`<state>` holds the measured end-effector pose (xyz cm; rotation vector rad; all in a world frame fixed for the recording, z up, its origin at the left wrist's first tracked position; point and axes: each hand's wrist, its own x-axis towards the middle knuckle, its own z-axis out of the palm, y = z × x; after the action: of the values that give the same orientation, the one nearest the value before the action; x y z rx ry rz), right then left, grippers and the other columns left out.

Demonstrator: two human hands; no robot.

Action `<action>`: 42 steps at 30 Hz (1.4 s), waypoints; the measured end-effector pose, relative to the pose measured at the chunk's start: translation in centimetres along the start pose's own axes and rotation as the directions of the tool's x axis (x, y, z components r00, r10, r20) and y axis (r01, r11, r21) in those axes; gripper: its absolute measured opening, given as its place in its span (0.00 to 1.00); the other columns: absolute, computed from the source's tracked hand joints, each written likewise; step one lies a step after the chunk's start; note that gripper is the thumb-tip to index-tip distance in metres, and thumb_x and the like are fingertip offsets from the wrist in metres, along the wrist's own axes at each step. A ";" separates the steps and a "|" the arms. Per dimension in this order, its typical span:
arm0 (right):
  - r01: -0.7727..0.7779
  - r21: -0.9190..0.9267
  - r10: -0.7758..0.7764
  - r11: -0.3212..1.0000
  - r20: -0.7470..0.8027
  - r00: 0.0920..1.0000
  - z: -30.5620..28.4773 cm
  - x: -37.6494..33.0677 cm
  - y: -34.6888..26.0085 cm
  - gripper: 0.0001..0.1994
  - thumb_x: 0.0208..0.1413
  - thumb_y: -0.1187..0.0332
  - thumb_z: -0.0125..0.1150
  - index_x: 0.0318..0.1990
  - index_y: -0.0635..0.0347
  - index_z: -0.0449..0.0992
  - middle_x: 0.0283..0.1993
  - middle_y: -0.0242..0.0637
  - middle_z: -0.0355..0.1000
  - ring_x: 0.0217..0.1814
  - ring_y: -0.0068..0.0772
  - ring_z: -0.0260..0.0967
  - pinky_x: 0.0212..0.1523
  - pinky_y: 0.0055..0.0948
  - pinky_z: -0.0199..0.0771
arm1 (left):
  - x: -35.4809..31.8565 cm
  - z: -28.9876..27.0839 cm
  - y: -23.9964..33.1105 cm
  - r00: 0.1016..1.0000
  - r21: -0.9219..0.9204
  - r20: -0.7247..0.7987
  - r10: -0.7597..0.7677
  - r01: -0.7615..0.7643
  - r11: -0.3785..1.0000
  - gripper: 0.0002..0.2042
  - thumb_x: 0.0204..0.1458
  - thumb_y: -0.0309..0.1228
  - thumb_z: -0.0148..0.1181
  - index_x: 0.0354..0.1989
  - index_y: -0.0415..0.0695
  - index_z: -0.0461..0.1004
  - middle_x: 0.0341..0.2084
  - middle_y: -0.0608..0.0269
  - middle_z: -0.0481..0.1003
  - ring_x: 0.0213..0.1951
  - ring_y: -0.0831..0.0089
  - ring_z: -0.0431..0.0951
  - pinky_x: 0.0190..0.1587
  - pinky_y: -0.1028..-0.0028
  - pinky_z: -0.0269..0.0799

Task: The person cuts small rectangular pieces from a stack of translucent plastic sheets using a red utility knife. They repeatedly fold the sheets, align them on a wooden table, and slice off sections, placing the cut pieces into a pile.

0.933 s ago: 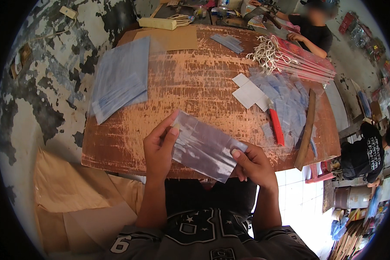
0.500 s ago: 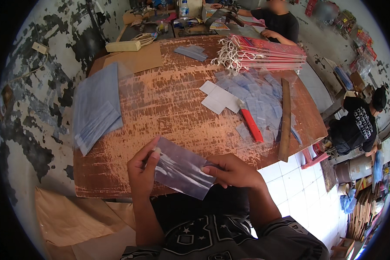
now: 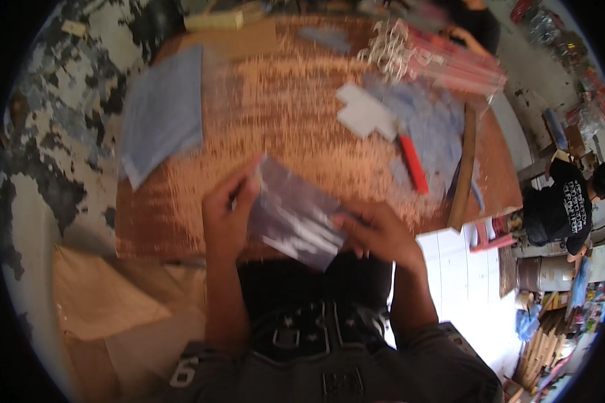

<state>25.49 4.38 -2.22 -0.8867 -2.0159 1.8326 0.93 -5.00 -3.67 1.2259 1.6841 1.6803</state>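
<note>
Between my hands, just above the table's near edge, a clear plastic sheet [image 3: 296,218] is held tilted, with light glinting off it. My left hand [image 3: 230,205] pinches its left end between thumb and fingers. At the sheet's right end, my right hand [image 3: 380,232] grips the edge, thumb on top. Whether the sheet is a single layer or a pouch I cannot tell. Everything is somewhat blurred. Beyond the right hand lie a red-handled cutter [image 3: 413,163], a white cross-shaped card [image 3: 366,111] and a heap of small clear plastic pieces [image 3: 430,124].
A worn wooden table [image 3: 275,121] spans the front. Large bluish plastic sheets [image 3: 163,111] lie at its left, and a wooden ruler [image 3: 463,168] at its right. Red bags with white cords [image 3: 444,64] are stacked at the far right. A person in black [image 3: 554,205] is off to the right.
The whole view has shifted, so the table and its contents sit higher in the picture. Both hands still hold the plastic sheet in much the same way.
</note>
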 end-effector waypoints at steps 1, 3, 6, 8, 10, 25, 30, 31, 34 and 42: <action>0.008 0.020 -0.008 1.000 -0.008 1.000 0.2 -0.1 0.1 0.12 0.68 0.63 0.59 0.41 0.66 0.78 0.21 0.28 0.69 0.18 0.14 0.63 0.20 0.19 0.61 | -0.2 0.1 0.2 1.000 -0.002 -0.007 -0.006 0.006 1.000 0.17 0.63 0.26 0.59 0.60 0.39 0.76 0.37 0.71 0.77 0.38 0.85 0.72 0.44 0.83 0.68; 0.043 0.014 -0.042 0.999 -0.049 0.998 0.7 -0.1 0.0 0.12 0.67 0.64 0.61 0.41 0.67 0.78 0.21 0.26 0.67 0.18 0.13 0.62 0.20 0.20 0.59 | -0.5 0.3 0.5 0.994 -0.185 0.001 -0.110 0.108 0.977 0.17 0.63 0.27 0.59 0.60 0.39 0.76 0.35 0.72 0.76 0.36 0.86 0.71 0.42 0.84 0.67; 0.071 -0.001 -0.070 0.998 -0.066 0.995 1.1 0.1 0.4 0.11 0.67 0.65 0.61 0.42 0.67 0.78 0.21 0.27 0.67 0.18 0.13 0.61 0.20 0.19 0.59 | -0.6 0.0 -0.1 0.990 -0.258 0.018 -0.142 0.142 0.956 0.17 0.64 0.27 0.60 0.61 0.39 0.75 0.32 0.75 0.74 0.32 0.89 0.67 0.37 0.86 0.63; 0.063 -0.026 -0.065 0.998 -0.079 0.995 1.2 0.1 0.3 0.11 0.67 0.66 0.61 0.41 0.68 0.78 0.22 0.27 0.68 0.18 0.14 0.62 0.20 0.19 0.59 | -0.5 -0.4 -0.4 0.989 -0.241 0.031 -0.146 0.150 0.959 0.18 0.64 0.27 0.60 0.61 0.40 0.75 0.30 0.77 0.72 0.31 0.90 0.65 0.35 0.87 0.61; 0.056 -0.057 -0.061 0.997 -0.087 0.994 1.2 0.0 0.0 0.10 0.67 0.66 0.60 0.41 0.67 0.78 0.22 0.29 0.69 0.18 0.15 0.64 0.21 0.21 0.61 | -0.5 -0.6 -0.2 0.986 -0.228 0.044 -0.162 0.167 0.959 0.18 0.63 0.26 0.60 0.61 0.39 0.75 0.28 0.79 0.71 0.29 0.90 0.63 0.33 0.87 0.59; 0.069 -0.055 -0.074 0.996 -0.104 0.992 1.5 0.4 0.1 0.10 0.68 0.66 0.59 0.40 0.66 0.78 0.21 0.30 0.68 0.18 0.16 0.64 0.21 0.21 0.60 | -0.3 -0.6 -0.1 0.986 -0.318 0.007 -0.169 0.162 0.934 0.20 0.63 0.29 0.61 0.63 0.39 0.73 0.34 0.69 0.78 0.35 0.88 0.73 0.40 0.86 0.68; 0.044 0.072 -0.036 0.996 -0.118 0.992 1.8 0.7 -0.1 0.11 0.69 0.65 0.57 0.42 0.66 0.77 0.20 0.28 0.67 0.18 0.15 0.63 0.21 0.20 0.61 | -0.4 -0.9 -0.4 0.976 -0.730 0.092 -0.196 0.200 0.654 0.24 0.66 0.36 0.56 0.66 0.35 0.66 0.49 0.57 0.77 0.50 0.73 0.78 0.55 0.72 0.73; 0.040 0.118 -0.025 0.992 -0.126 0.992 1.9 0.7 -0.1 0.11 0.69 0.65 0.57 0.42 0.66 0.77 0.20 0.28 0.67 0.18 0.15 0.63 0.21 0.20 0.61 | -0.5 -0.5 -0.1 0.974 -0.802 0.129 -0.185 0.212 0.559 0.24 0.67 0.37 0.54 0.66 0.34 0.64 0.53 0.55 0.76 0.53 0.70 0.78 0.58 0.68 0.73; 0.052 0.217 -0.020 0.975 -0.148 0.989 2.8 1.3 0.4 0.11 0.69 0.65 0.57 0.42 0.65 0.77 0.20 0.27 0.67 0.18 0.14 0.63 0.21 0.19 0.61 | -2.0 0.6 -1.2 0.941 -0.857 0.161 -0.298 0.283 0.430 0.26 0.67 0.38 0.53 0.67 0.34 0.60 0.59 0.52 0.72 0.58 0.64 0.75 0.62 0.61 0.69; 0.133 0.070 -0.109 0.989 -0.268 0.957 5.1 1.7 0.2 0.09 0.68 0.68 0.58 0.40 0.65 0.77 0.19 0.32 0.69 0.19 0.17 0.68 0.22 0.23 0.66 | -2.5 3.9 -0.9 0.891 -0.857 0.151 -0.428 0.334 0.393 0.19 0.65 0.33 0.56 0.60 0.38 0.66 0.51 0.57 0.76 0.50 0.65 0.80 0.54 0.64 0.77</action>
<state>21.25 1.37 -3.59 -0.9070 -1.7726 1.6277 5.14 -4.78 -5.73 0.2085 0.7570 1.8747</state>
